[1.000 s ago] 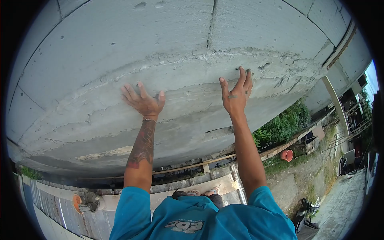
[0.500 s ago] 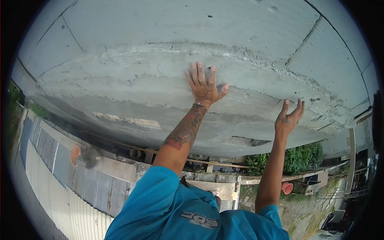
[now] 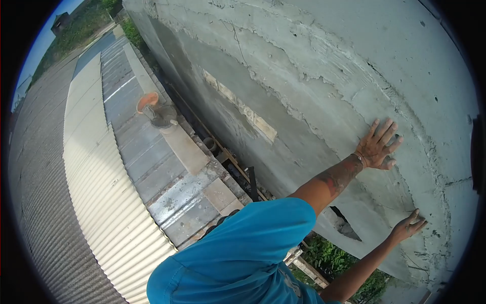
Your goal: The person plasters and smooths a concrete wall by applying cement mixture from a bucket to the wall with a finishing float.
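Observation:
My left hand [image 3: 378, 144], at the end of a tattooed forearm with a thin bracelet, lies flat on the grey plastered wall [image 3: 314, 61] with its fingers spread. Below it, my right hand [image 3: 409, 226] is at the same wall with fingers stretched out and their tips at the plaster; whether the palm touches is hidden. Neither hand holds anything. Rough ridges of plaster run past both hands, and the coat looks uneven, with smoother and darker bands.
A long, pale rectangular recess [image 3: 240, 106] and a dark opening [image 3: 345, 225] break the wall. Left of a narrow gap lie metal roofing [image 3: 131, 147] and corrugated sheets [image 3: 109, 187]. An orange container [image 3: 147, 101] stands by a grey-smeared vessel [image 3: 163, 117]. Green plants [image 3: 324, 258] grow below.
My view has swung left and tilted, bringing more of the roof and some sky into sight. Both hands stay at the wall, appearing farther right and lower.

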A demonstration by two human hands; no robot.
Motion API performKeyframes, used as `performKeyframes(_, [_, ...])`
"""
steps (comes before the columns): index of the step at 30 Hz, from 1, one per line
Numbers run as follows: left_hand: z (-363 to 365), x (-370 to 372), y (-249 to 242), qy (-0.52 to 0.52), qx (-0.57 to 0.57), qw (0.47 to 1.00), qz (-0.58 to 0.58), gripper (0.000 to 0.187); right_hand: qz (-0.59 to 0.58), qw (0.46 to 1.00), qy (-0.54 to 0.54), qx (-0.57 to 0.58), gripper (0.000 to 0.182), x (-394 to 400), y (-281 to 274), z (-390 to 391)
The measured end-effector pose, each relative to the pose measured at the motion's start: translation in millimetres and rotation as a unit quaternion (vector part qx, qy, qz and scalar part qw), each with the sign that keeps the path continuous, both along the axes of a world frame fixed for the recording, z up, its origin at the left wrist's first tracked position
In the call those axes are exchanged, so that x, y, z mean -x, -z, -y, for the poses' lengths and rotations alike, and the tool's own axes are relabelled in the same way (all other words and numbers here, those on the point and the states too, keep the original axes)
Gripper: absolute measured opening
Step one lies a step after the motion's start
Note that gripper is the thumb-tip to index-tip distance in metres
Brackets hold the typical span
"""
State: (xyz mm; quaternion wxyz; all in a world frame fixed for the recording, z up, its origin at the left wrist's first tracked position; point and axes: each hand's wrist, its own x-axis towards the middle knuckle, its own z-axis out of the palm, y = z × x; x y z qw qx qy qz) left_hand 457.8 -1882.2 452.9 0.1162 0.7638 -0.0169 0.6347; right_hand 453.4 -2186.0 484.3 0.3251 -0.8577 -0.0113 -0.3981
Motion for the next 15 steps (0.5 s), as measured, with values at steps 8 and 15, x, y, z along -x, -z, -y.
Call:
performKeyframes(8, [2.4,-3.2,4.0,0.001,-0.004,1.000,-0.010,0.075,-0.247,0.960,0.128,0.042,0.074,95.7,202.1,83.8])
performKeyframes(15, [1.5,-7.5,6.3,0.001,-0.007,1.000,0.009,0.076,-0.674,0.726,0.119,0.069,0.052,372.4,404.4,140.5])
